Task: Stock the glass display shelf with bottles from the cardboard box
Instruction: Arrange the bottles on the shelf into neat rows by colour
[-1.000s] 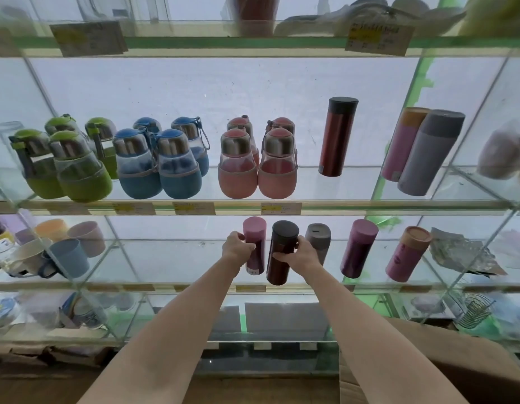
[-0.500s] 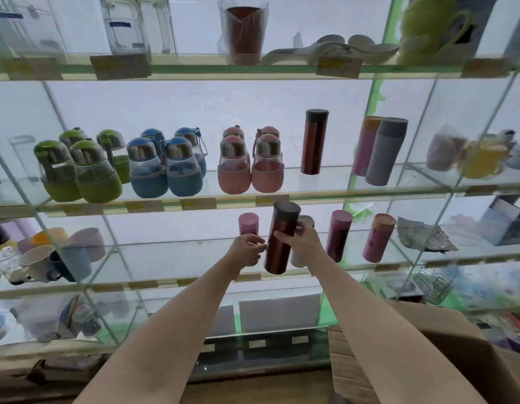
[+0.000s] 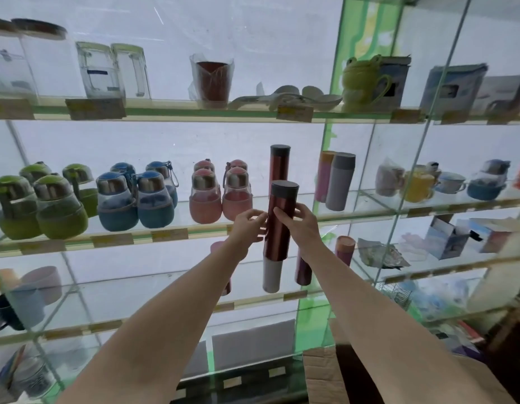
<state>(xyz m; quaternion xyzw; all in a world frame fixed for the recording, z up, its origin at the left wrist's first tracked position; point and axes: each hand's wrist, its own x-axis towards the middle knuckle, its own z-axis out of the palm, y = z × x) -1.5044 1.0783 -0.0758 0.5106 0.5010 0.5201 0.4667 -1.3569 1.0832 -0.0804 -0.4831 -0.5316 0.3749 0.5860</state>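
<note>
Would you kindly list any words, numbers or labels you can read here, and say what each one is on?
None can be read.
Yellowish price tags along the shelf edges: print too blurred.
Clear glass jars: dark label strip, illegible.
Boxes on the top right shelf: picture panels only, no readable text.
Red bottle in the hands: no visible lettering.

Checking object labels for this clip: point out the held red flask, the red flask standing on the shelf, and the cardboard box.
held red flask [image 3: 277,228], head view, middle of body.
standing red flask [image 3: 279,164], head view, upper body.
cardboard box [image 3: 322,377], head view, near wall.
</note>
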